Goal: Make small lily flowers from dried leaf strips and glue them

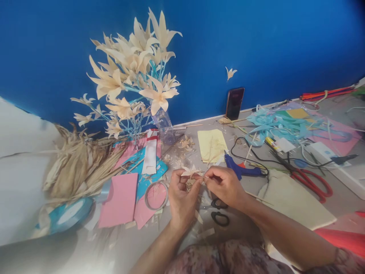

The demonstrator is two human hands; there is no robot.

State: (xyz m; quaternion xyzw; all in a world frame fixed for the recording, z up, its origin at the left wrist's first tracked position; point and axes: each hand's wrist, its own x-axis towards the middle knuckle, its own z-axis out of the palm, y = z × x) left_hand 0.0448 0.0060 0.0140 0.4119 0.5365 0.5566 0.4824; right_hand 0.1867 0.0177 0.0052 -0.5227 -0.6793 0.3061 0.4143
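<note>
Both hands meet over the middle of the table. My left hand is closed on a small cream husk flower, its petals showing above the fingers. My right hand pinches at the flower's base; the fingertips of both hands nearly touch there, and the exact piece between the right fingers is too small to make out. Black-handled scissors lie just below my right hand. Behind it rests a blue glue gun. A yellow paper sheet lies beyond my hands.
Cream flowers on blue stems stand in a clear plastic bottle at the back. Dried husks, pink card and a tape roll lie left. Red-handled scissors, blue ribbon, a power strip and a phone are right.
</note>
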